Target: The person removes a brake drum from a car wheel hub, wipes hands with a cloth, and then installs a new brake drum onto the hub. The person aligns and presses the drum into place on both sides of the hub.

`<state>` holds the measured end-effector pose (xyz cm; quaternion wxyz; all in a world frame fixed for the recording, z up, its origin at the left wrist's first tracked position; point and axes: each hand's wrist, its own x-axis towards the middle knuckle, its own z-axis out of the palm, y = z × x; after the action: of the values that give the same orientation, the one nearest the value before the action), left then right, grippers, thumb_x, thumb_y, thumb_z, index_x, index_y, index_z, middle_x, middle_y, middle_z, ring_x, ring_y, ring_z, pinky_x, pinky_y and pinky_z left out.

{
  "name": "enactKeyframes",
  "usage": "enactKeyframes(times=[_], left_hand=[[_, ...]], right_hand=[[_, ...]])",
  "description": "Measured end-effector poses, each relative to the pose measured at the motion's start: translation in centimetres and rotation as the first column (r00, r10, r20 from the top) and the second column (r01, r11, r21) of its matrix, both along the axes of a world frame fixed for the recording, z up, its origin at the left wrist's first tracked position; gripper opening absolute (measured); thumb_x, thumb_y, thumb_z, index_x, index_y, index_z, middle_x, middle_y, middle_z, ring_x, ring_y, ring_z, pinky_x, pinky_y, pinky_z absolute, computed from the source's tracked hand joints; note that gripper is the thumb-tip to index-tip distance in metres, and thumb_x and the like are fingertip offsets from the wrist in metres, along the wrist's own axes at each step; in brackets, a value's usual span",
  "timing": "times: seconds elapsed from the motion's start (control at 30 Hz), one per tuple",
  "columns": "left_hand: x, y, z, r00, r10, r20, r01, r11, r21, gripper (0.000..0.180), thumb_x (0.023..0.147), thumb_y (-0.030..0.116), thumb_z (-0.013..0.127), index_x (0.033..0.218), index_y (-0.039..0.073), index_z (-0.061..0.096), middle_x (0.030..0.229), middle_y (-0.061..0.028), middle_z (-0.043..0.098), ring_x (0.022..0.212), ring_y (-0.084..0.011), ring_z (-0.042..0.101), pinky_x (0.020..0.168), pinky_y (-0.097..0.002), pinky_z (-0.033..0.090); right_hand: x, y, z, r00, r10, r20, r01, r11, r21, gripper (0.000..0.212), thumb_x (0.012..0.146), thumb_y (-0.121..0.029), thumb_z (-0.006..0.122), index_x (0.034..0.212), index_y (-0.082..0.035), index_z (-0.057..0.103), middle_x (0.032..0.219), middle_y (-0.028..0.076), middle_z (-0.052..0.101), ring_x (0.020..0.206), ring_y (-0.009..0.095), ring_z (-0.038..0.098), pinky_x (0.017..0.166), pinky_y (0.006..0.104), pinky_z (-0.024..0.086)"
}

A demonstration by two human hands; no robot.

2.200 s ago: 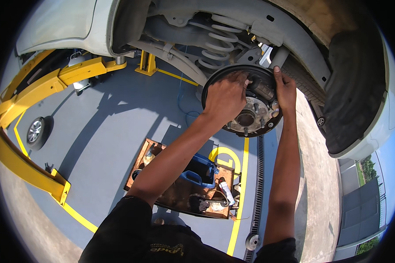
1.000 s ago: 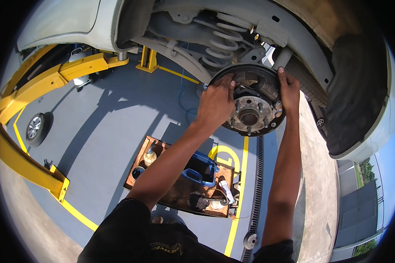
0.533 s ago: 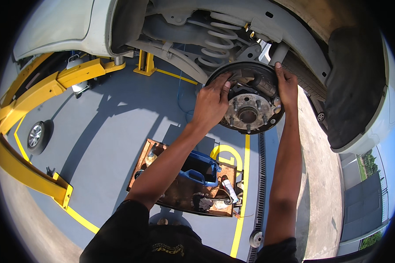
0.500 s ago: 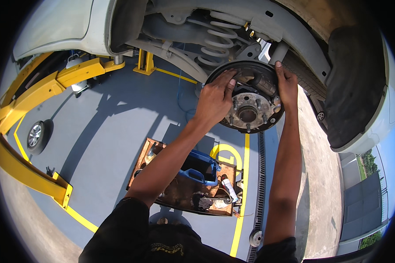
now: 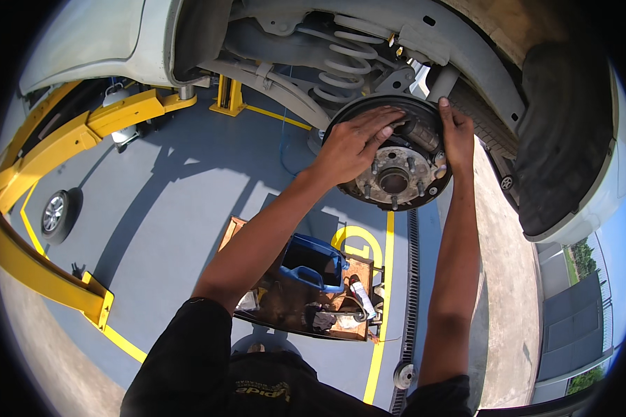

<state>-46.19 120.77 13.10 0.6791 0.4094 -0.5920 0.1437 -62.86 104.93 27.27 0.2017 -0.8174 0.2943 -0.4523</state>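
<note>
A round brake backing plate (image 5: 362, 198) with a dark rim is mounted on the raised car. At its middle sits a rusty wheel hub (image 5: 405, 165) with several studs. My left hand (image 5: 351, 149) reaches over the upper left of the plate, fingers stretched flat across its inner face and thumb apart; the fingertips touch parts above the hub. On the plate's right edge, my right hand (image 5: 459, 139) grips the rim with the thumb pointing up; some of its fingers are hidden. Between the hands shows a dark rounded part (image 5: 422, 135).
A coil spring (image 5: 351, 66) and the wheel arch hang above. Below stands a tool cart (image 5: 360, 267) with a cut-open blue jug (image 5: 313, 260) and a spray can (image 5: 362, 297). Yellow lift arms (image 5: 125, 115) and a wheel (image 5: 54, 212) are at left. A brake drum (image 5: 404, 376) lies near the drain.
My left hand has slid right and slightly down across the plate, its fingers now covering more of the upper parts. The right hand stays at the rim, nearly unmoved.
</note>
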Motion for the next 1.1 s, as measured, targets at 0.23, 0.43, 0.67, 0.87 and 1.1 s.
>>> enactKeyframes(times=[0.23, 0.43, 0.67, 0.87, 1.1], left_hand=[[0.7, -0.2, -2.1, 0.991, -0.069, -0.111, 0.069, 0.998, -0.01, 0.048, 0.114, 0.038, 0.052, 0.151, 0.009, 0.062, 0.151, -0.0132, 0.066, 0.146, -0.0329, 0.057, 0.122, -0.046, 0.045], [0.4, -0.5, -5.2, 0.9, -0.174, -0.4, 0.176, 0.984, -0.032, 0.051, 0.115, 0.042, 0.051, 0.15, 0.008, 0.063, 0.152, -0.0144, 0.065, 0.15, -0.03, 0.054, 0.124, -0.0433, 0.042], [0.5, -1.1, -8.4, 0.902, -0.192, -0.387, 0.195, 0.98, -0.032, 0.056, 0.115, 0.046, 0.05, 0.154, 0.007, 0.06, 0.154, -0.0154, 0.064, 0.147, -0.0298, 0.056, 0.12, -0.0394, 0.044], [-1.8, -0.4, -7.9, 0.686, -0.238, -0.688, 0.288, 0.957, -0.044, 0.057, 0.115, 0.046, 0.05, 0.155, 0.007, 0.058, 0.155, -0.0176, 0.062, 0.145, -0.0313, 0.058, 0.119, -0.038, 0.045], [-2.1, -0.7, -7.3, 0.877, -0.006, -0.48, -0.012, 0.999, -0.035, 0.055, 0.117, 0.043, 0.048, 0.157, 0.007, 0.056, 0.153, -0.0172, 0.065, 0.137, -0.0232, 0.063, 0.112, -0.0344, 0.049]], right_hand=[[-0.1, 0.1, -0.1, 0.999, -0.042, 0.008, 0.042, 0.997, -0.06, 0.07, 0.104, -0.063, 0.065, 0.119, 0.005, 0.08, 0.091, 0.017, 0.08, 0.087, 0.019, 0.073, 0.087, 0.0337, 0.056], [-0.1, -0.4, -0.2, 0.999, -0.038, -0.014, 0.037, 0.997, -0.074, 0.079, 0.103, -0.069, 0.063, 0.113, 0.007, 0.08, 0.091, 0.013, 0.078, 0.085, 0.016, 0.069, 0.086, 0.0333, 0.055], [0.1, -0.7, -0.2, 0.995, -0.095, -0.03, 0.095, 0.995, 0.002, 0.078, 0.102, -0.067, 0.067, 0.124, 0.007, 0.078, 0.103, 0.02, 0.081, 0.098, 0.021, 0.075, 0.097, 0.0343, 0.054], [0.3, -1.2, -0.7, 0.996, -0.084, 0.018, 0.085, 0.993, -0.087, 0.072, 0.104, -0.064, 0.066, 0.107, 0.007, 0.081, 0.086, 0.01, 0.075, 0.079, 0.013, 0.064, 0.079, 0.0318, 0.053], [0.1, -1.3, -0.3, 0.997, -0.072, -0.007, 0.072, 0.997, -0.02, 0.079, 0.101, -0.066, 0.068, 0.126, 0.008, 0.077, 0.103, 0.02, 0.08, 0.098, 0.022, 0.074, 0.097, 0.0354, 0.054]])
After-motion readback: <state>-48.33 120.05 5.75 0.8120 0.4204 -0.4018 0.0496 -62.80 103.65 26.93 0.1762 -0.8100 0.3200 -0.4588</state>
